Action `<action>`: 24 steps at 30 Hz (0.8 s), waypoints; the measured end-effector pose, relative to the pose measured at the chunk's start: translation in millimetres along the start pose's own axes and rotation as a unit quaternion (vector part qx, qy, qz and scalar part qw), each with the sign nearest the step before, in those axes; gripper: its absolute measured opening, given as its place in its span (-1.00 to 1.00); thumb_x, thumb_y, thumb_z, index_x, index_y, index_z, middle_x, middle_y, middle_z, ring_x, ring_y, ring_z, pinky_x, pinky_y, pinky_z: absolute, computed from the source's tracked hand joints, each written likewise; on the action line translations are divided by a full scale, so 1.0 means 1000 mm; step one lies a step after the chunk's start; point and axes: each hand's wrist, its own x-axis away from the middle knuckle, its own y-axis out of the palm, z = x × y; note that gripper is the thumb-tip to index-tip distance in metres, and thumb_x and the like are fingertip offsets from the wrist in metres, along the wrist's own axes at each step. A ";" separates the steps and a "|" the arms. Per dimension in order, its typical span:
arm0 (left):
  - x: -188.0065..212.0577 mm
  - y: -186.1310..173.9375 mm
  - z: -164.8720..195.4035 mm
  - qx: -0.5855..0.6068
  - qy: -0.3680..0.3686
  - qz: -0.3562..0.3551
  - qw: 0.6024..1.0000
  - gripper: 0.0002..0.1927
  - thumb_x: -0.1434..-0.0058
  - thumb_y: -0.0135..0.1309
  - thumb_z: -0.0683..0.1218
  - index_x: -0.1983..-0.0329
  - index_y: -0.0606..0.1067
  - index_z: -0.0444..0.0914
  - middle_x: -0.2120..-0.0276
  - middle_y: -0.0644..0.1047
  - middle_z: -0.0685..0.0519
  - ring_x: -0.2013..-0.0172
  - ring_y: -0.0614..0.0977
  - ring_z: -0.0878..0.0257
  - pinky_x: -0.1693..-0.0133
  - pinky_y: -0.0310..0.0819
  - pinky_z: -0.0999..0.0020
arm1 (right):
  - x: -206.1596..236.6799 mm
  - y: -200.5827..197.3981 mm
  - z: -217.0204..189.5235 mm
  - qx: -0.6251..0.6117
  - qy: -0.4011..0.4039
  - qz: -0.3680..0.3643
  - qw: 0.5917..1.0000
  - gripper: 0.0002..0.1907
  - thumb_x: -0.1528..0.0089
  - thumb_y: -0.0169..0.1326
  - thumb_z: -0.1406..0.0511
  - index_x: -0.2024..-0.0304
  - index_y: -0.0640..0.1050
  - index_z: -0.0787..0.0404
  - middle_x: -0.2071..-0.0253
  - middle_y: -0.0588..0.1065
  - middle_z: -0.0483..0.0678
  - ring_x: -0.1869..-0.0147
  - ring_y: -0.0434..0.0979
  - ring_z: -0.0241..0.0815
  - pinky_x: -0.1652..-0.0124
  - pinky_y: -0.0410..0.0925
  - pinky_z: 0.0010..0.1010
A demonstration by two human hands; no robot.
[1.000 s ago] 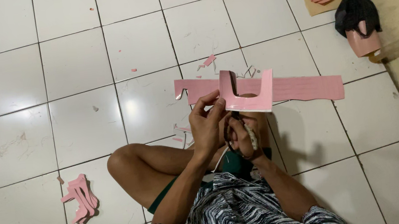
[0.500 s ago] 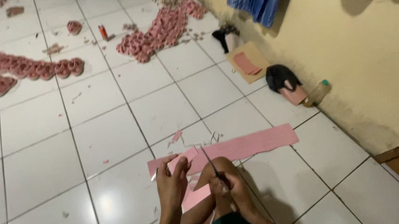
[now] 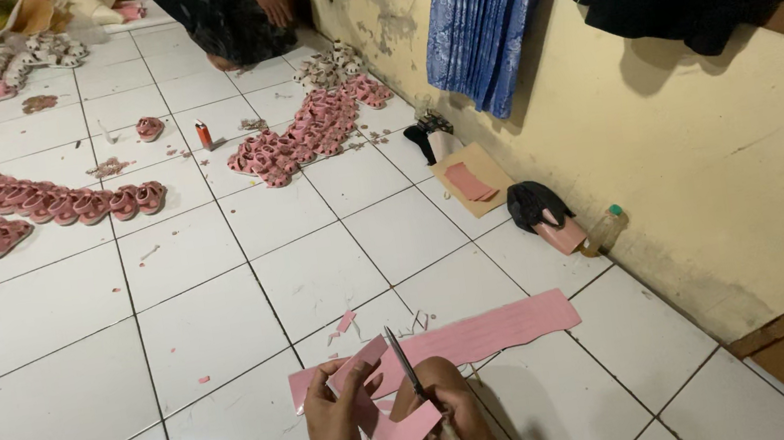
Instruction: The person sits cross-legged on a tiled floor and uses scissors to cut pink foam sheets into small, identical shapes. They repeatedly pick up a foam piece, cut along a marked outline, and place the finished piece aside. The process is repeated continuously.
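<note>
My left hand (image 3: 336, 434) grips a pink cut-out piece of sheet material (image 3: 391, 430) at the bottom of the head view. My right hand (image 3: 458, 413) holds scissors (image 3: 405, 361), whose blades point up and away over the piece. Under both hands a long pink strip (image 3: 487, 330) lies flat on the white tiled floor (image 3: 194, 327), reaching toward the right. Small pink scraps (image 3: 345, 322) lie just beyond the strip.
Rows of small pink sandals (image 3: 28, 212) and a heap of them (image 3: 305, 131) cover the far floor. Another person (image 3: 228, 10) sits at the back. By the yellow wall (image 3: 704, 139) lie a cardboard sheet (image 3: 472, 179), a black bag (image 3: 533, 203), a bottle (image 3: 603, 227) and a blue cloth (image 3: 481, 17).
The view has tilted up from my lap to the room beyond. The pink piece and scissors stay in my hands, now low in the frame.
</note>
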 end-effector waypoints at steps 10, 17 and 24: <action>0.003 0.007 0.016 0.001 0.056 -0.038 0.998 -0.83 -0.25 0.12 -0.19 0.20 0.44 -0.41 0.22 0.64 -0.20 0.14 0.75 0.07 0.08 0.71 0.18 | -0.001 0.009 -0.027 0.025 -0.028 -0.028 0.999 -0.73 -0.26 0.13 0.27 0.07 0.59 0.31 0.41 0.50 -0.23 0.38 0.44 -0.50 0.40 0.29 -0.62; 0.000 0.007 0.012 0.020 0.111 -0.072 0.991 -0.85 -0.32 0.11 -0.21 0.17 0.42 -0.41 0.20 0.60 -0.20 0.13 0.71 0.06 0.08 0.72 0.20 | 0.006 0.004 -0.056 0.088 -0.058 -0.093 0.990 -0.73 -0.27 0.11 0.25 0.09 0.61 0.31 0.46 0.47 -0.23 0.45 0.40 -0.51 0.46 0.25 -0.62; 0.004 0.010 0.022 -0.031 0.074 -0.073 0.994 -0.84 -0.33 0.09 -0.18 0.17 0.40 -0.39 0.20 0.62 -0.20 0.13 0.72 0.08 0.09 0.75 0.23 | 0.014 0.006 -0.074 0.106 -0.035 -0.098 0.989 -0.72 -0.28 0.10 0.23 0.12 0.62 0.32 0.52 0.45 -0.23 0.51 0.36 -0.51 0.51 0.22 -0.62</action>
